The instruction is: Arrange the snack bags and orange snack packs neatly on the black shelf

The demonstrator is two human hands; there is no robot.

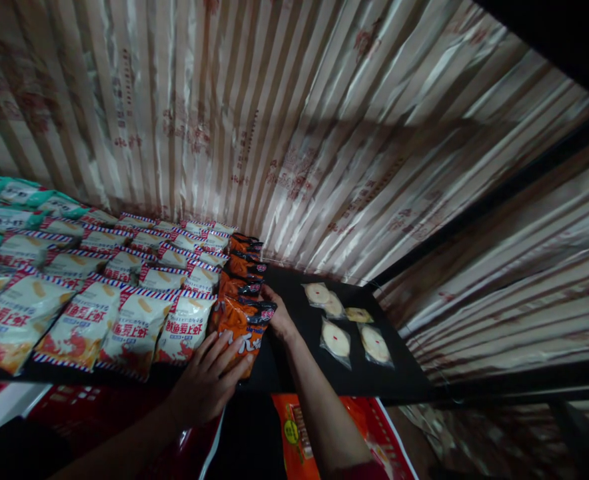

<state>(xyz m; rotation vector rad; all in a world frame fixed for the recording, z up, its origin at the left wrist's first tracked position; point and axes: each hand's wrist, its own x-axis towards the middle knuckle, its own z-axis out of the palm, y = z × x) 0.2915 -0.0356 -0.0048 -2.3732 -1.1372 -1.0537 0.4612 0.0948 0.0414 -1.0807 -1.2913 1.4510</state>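
A column of orange snack bags (239,337) with dark tops runs back along the black shelf (294,367). My left hand (209,377) rests on the lower left of the front bag, its fingers stretched and slightly apart over the packaging. At the right side of the column is my right hand (280,317), its fingers partly hidden behind the front bag's upper corner; I cannot see whether they grip it. Rows of white snack bags (137,327) with red lettering and striped edges stand close to the left of the orange ones.
Green bags (9,219) line the far left. Several flat round items in clear wrappers (335,341) lie on the shelf at right. Below are a red crate (99,420) and a large orange package (299,437). Striped sheeting (254,120) hangs behind; a dark bar (474,207) slants at right.
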